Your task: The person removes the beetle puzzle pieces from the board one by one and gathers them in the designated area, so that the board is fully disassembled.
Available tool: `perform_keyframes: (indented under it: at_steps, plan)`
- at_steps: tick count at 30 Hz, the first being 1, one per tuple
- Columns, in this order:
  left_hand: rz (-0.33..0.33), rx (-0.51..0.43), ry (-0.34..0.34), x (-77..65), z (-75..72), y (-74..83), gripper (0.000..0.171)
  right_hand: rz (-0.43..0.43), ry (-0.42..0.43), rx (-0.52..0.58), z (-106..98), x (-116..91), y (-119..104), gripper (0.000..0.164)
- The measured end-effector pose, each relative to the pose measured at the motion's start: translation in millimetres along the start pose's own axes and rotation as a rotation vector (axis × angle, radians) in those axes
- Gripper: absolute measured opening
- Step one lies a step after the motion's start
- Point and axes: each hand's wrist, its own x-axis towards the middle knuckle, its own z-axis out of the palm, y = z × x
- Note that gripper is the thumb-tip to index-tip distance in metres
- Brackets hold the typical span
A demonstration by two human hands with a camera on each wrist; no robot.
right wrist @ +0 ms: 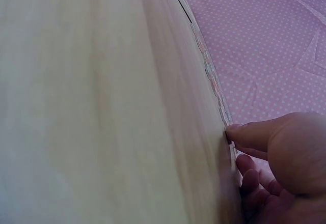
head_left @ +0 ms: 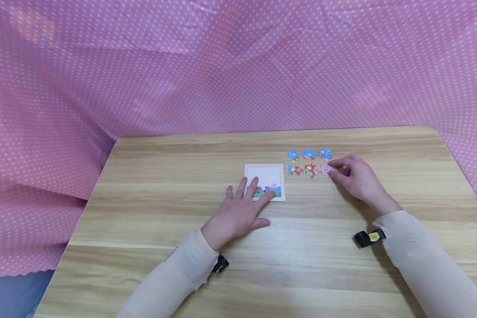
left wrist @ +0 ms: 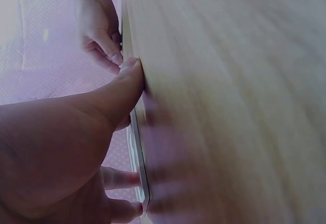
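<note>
With fingers spread, the left hand [head_left: 238,214] rests on the near side of the white puzzle frame [head_left: 264,165], while right of it the right hand [head_left: 355,176] pinches a pink piece [head_left: 324,169] (rightmost in its row), blue pieces [head_left: 309,153] just beyond.

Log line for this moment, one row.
left hand: spread on puzzle frame | right hand: pinches pink piece | frame: partly filled | other pieces: right of frame
</note>
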Motion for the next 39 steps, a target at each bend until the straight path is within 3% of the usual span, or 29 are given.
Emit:
perform_keyframes:
  at_steps: [18, 26, 33, 39]
  plan:
    - [0.007, -0.042, 0.052, -4.1, 4.0, -1.1, 0.079, -0.009, 0.016, 0.005, 1, 0, 0, 0.037]
    - [-0.021, -0.089, 0.044, -16.2, 6.5, -3.8, 0.079, -0.029, 0.013, 0.038, -4, -5, -2, 0.038]
    - [-0.014, -0.047, 0.067, -25.3, 10.6, -7.0, 0.08, -0.074, 0.006, 0.099, -4, -13, -26, 0.036]
    - [-0.041, -0.01, 0.088, -24.6, 13.4, -9.4, 0.082, -0.168, -0.059, 0.14, 15, -12, -58, 0.028]
